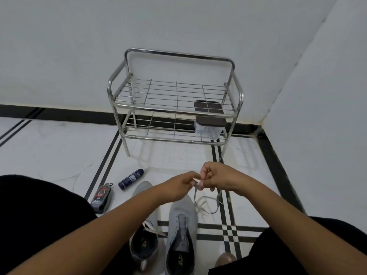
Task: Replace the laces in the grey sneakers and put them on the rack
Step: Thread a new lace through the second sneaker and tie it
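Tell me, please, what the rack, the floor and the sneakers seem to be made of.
Rack: probably polished steel tube and wire, since it is silvery and shiny. Floor: looks like glossy white marble or tile with black inlay strips; it has faint veins and reflects the rack. Sneakers: apparently grey knit or mesh fabric, matte, with a dark lining.

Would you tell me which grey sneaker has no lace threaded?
The right grey sneaker: its eyelets are bare, while the left grey sneaker shows a pale lace.
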A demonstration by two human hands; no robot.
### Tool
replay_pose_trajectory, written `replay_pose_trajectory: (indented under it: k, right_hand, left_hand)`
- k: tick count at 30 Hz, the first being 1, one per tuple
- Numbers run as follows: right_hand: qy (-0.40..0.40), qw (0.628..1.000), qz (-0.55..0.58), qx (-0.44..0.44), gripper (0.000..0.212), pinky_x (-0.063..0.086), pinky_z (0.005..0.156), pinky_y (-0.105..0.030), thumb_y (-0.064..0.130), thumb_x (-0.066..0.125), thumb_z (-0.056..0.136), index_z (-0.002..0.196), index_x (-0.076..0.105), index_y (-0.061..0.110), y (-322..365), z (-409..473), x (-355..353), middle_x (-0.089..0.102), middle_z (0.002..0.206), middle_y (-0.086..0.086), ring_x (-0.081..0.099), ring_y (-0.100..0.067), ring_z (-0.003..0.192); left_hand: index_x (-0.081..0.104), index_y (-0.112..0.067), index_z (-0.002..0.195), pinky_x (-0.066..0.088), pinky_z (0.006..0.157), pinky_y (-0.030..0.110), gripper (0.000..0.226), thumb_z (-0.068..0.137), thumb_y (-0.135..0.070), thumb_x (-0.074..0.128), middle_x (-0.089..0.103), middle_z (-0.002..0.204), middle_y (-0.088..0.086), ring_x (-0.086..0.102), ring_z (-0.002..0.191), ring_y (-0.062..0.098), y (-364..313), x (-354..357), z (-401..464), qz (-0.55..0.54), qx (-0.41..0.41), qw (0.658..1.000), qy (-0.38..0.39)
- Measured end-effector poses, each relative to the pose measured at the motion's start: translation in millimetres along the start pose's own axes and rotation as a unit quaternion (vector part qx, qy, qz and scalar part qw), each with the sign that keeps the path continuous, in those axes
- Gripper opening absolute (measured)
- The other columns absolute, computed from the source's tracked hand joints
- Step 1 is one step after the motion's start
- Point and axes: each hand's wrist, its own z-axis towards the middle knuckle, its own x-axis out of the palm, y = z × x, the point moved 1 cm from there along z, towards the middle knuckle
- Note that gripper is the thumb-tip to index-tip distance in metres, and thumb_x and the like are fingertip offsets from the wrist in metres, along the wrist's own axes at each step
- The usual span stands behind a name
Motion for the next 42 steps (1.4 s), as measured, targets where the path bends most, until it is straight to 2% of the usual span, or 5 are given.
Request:
replay_pose_trajectory:
  k: [10, 15, 25, 36, 42]
  right_hand:
    - [-0.128, 0.98, -0.135, 0.074, 0.006, 0.052, 0.073, -0.026, 0.017, 0.065, 0.089, 0.087, 0.071, 0.019, -32, 10, -32, 0.071, 0.084, 0.004, 0.067, -0.015, 0.083]
    - [-0.356, 0.884, -0.187, 0.238, 0.013, 0.046, 0.072, -0.03, 0.012, 0.053, 0.092, 0.083, 0.061, 0.008, -61, -1, -78, 0.062, 0.088, -0.008, 0.061, -0.028, 0.087]
    - [0.003, 0.993, -0.112, 0.033, 0.039, 0.046, 0.091, -0.026, 0.029, 0.071, 0.085, 0.123, 0.061, 0.029, -38, 47, 21, 0.056, 0.131, 0.004, 0.054, -0.014, 0.115]
    - [-0.058, 0.993, -0.101, -0.011, 0.006, 0.05, 0.083, -0.034, 0.031, 0.068, 0.087, 0.089, 0.072, 0.026, -43, 57, 36, 0.069, 0.102, 0.004, 0.063, -0.018, 0.098]
    - [-0.296, 0.88, -0.338, 0.152, 0.02, 0.036, 0.077, -0.031, 0.015, 0.051, 0.088, 0.091, 0.069, 0.023, -67, 49, -9, 0.066, 0.09, 0.006, 0.062, -0.018, 0.089]
  left_hand:
    - [0.066, -0.027, 0.083, 0.034, 0.055, 0.01, 0.018, 0.095, -0.034, 0.054, 0.061, 0.075, -0.01, 0.051, 0.062, -0.003, 38, 7, 8, 0.04, -0.02, 0.994, -0.099]
    - [0.063, -0.029, 0.085, 0.037, 0.057, 0.017, 0.022, 0.099, -0.027, 0.046, 0.059, 0.078, -0.01, 0.051, 0.067, 0.004, 56, -7, 12, 0.1, -0.06, 0.986, -0.122]
    - [0.067, -0.029, 0.096, 0.041, 0.075, 0.028, 0.023, 0.098, -0.038, 0.047, 0.06, 0.093, -0.009, 0.057, 0.088, 0.013, 42, -7, 19, 0.202, -0.004, 0.97, -0.132]
    - [0.067, -0.028, 0.095, 0.044, 0.08, 0.03, 0.024, 0.099, -0.038, 0.045, 0.058, 0.095, -0.008, 0.057, 0.088, 0.013, 39, -11, 7, 0.201, -0.008, 0.973, -0.115]
    - [0.062, -0.03, 0.09, 0.04, 0.073, 0.029, 0.024, 0.097, -0.024, 0.04, 0.058, 0.102, -0.006, 0.059, 0.094, 0.017, 58, -23, 6, 0.304, -0.061, 0.937, -0.162]
